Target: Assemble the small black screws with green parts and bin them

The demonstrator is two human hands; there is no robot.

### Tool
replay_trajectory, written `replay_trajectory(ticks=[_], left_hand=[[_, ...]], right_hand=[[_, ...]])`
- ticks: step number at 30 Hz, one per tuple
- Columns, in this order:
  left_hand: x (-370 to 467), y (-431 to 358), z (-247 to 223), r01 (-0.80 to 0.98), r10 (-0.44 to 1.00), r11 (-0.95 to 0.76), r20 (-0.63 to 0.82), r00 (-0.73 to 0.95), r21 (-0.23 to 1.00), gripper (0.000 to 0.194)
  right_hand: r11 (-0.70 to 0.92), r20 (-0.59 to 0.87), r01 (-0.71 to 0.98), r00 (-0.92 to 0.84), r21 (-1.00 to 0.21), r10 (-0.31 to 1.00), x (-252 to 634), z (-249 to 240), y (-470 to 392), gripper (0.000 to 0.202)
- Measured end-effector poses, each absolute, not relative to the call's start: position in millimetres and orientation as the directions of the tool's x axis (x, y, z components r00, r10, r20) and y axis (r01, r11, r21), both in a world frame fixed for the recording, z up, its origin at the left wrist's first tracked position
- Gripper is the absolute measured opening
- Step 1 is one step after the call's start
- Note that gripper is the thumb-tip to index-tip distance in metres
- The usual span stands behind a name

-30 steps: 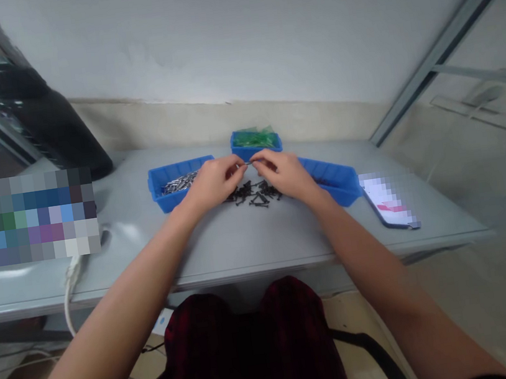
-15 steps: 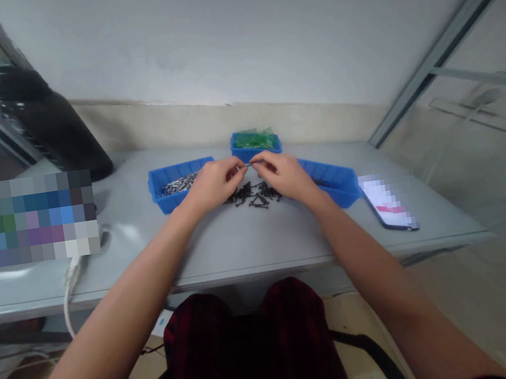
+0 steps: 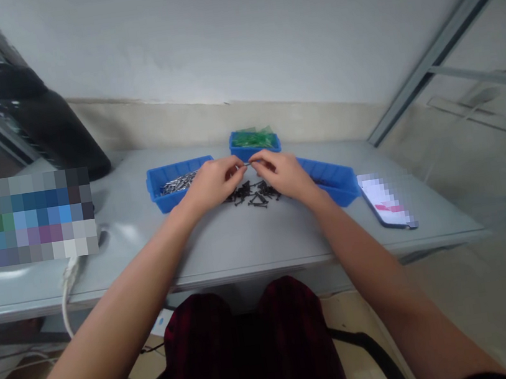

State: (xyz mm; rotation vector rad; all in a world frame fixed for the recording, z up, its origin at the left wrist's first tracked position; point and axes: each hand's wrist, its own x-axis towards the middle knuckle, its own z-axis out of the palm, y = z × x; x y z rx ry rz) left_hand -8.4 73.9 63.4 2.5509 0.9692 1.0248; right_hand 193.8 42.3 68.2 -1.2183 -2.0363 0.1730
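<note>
Between the fingertips of my left hand point(image 3: 215, 183) and my right hand point(image 3: 281, 174) is a small thin dark piece point(image 3: 248, 164), pinched from both ends; it looks like a screw. Several dark screws point(image 3: 258, 199) lie in a loose pile on the table just below my hands. Beside my left hand, a blue bin point(image 3: 163, 205) holds silvery metal pieces point(image 3: 178, 183). Another blue bin point(image 3: 343, 182), partly behind my right hand, has some dark pieces inside. A small blue bin point(image 3: 254, 151) with green plastic pieces point(image 3: 254, 138) stands behind my hands.
A phone point(image 3: 386, 202) lies on the grey table point(image 3: 246, 247) at the right. On the left stand a large black bottle point(image 3: 50, 124) and a blurred-out object point(image 3: 26, 218), with a white cable point(image 3: 66, 288) running over the front edge. A wall rises behind the table.
</note>
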Motion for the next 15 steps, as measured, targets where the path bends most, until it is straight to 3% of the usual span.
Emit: replay_trajectory(ticks=[15], left_hand=[[-8.7,73.7,62.9,0.493,0.664,-0.747,0.519,0.538,0.445,0.024]], right_hand=[[0.533,0.515,0.690,-0.265,-0.490,0.815,193.4,69.0,41.2,0.028]])
